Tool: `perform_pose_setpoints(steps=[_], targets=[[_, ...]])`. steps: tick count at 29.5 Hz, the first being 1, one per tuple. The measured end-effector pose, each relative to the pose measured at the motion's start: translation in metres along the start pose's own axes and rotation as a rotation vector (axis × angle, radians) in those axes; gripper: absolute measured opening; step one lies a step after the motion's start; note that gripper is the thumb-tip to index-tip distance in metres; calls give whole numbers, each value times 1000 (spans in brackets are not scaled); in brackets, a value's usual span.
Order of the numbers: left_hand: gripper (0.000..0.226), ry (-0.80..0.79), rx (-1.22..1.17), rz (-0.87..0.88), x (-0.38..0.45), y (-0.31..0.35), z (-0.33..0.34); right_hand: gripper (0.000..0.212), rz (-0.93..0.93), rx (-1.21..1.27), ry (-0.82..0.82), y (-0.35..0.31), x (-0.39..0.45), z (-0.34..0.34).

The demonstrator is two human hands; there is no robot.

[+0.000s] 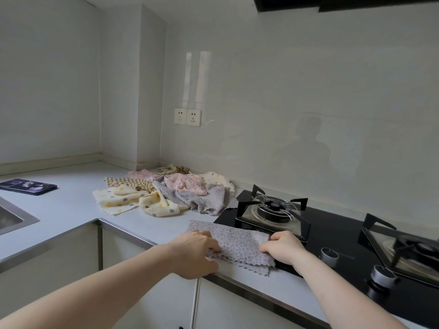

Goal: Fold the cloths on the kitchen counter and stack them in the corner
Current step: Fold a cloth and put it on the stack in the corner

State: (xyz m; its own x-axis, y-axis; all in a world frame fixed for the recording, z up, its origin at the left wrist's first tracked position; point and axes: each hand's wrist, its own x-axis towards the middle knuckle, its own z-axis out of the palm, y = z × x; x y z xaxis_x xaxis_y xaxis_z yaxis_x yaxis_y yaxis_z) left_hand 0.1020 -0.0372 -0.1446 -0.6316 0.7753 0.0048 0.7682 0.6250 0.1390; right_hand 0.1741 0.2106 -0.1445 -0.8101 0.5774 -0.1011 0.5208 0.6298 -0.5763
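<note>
**Both hands on a lilac dotted cloth at the counter's front edge**

Head view: A pale lilac cloth with small dark dots and a scalloped hem (pixel 234 243) lies flat at the front edge of the light grey kitchen counter (pixel 78 205), its right part lapping onto the corner of the black glass gas hob (pixel 332 236). It already shows more than one layer along its near edge. The left hand (pixel 197 254) grips the cloth's left end, fingers curled down into the fabric and thumb near the counter's steel edge. The right hand (pixel 282 246) holds the right end, fingers bent and pinching a fold of the cloth just in front of the left burner's black pan support (pixel 273 207).

Farther back on the counter, near the wall, sits a loose heap of unfolded cloths (pixel 166 191): cream ones with coloured dots, a brown checked one, a pink flowered one and another lilac one, tumbled over each other and touching the hob's rear left corner. A dark flat rectangular device with a printed face (pixel 27 186) lies well to the left, close to the stainless steel sink (pixel 14 217). Two grey round hob knobs (pixel 329 256) stand on the hob to the right of the right hand. A pair of white wall sockets (pixel 187 117) is set in the wall above the heap.
</note>
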Motion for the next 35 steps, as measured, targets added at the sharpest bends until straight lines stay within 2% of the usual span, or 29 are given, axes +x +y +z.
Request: perform_pose_setpoints(steps=[3,7,10,13,17,21,24,30,35], targets=[[52,-9,-31,14,-1,4,-2,8,-28,151,-10,-1,-5,-11],[40,-9,-153,50,0,13,-5,12,-21,311,24,-3,-5,-27],[29,63,-267,42,5,10,-9,10,-1,378,86,-3,-3,-38],[28,151,-317,-54,16,-6,-6,19,-35,370,175,-4,-2,-45],[30,249,-436,-303,31,-31,10,18,-110,390,225,-14,-2,-47],[37,297,-561,-425,41,-41,29,17,-194,364,173,-35,-6,-32],[35,328,-580,-431,43,-41,34,19,-255,348,101,-52,-13,-13],[31,271,-669,-415,43,-47,30,22,-344,248,26,-77,-17,26],[32,267,-769,-428,44,-50,27,30,-361,245,-130,-79,-18,43]])
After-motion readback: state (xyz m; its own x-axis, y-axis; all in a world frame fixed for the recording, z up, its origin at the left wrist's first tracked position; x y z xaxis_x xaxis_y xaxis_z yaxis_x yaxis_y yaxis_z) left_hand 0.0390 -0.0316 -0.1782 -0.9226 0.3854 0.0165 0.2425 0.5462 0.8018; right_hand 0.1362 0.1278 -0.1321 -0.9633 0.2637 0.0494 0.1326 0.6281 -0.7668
